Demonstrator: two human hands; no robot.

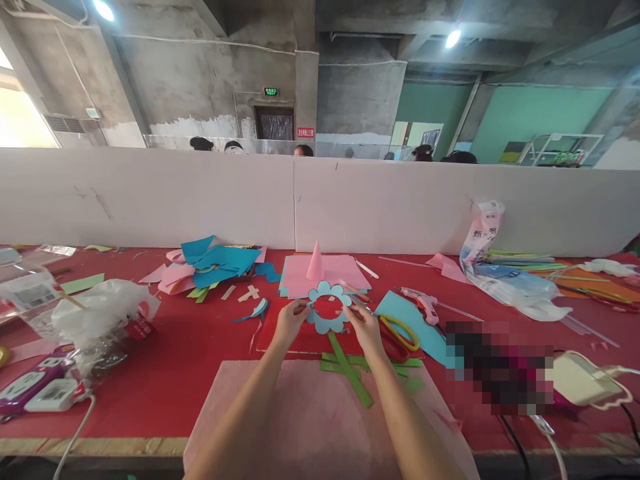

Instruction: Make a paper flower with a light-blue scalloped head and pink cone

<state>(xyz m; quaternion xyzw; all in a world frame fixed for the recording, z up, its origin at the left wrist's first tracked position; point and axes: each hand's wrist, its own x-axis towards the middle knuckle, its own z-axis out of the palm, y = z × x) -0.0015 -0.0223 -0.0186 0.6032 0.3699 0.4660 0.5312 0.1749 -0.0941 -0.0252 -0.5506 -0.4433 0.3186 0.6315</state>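
Both my hands hold up a light blue paper flower ring [327, 292] with a scalloped edge and a round hole in its middle. My left hand [290, 321] pinches its left side and my right hand [363, 325] pinches its right side. The ring hangs just above a red sheet [280, 333] on the table. Green paper strips [350, 373] lie crossed below my hands on a pink sheet [300, 413]. A pink paper cone [315, 262] stands upright on a pink pad [345, 270] just behind the ring.
Scissors with yellow and red handles [403, 333] and a glue gun [425, 305] lie to the right. Blue and pink paper scraps [210, 263] are piled at back left, plastic bags [95, 310] at left, a printed bag [493, 267] and paper strips at right. A white partition [320, 200] runs behind the table.
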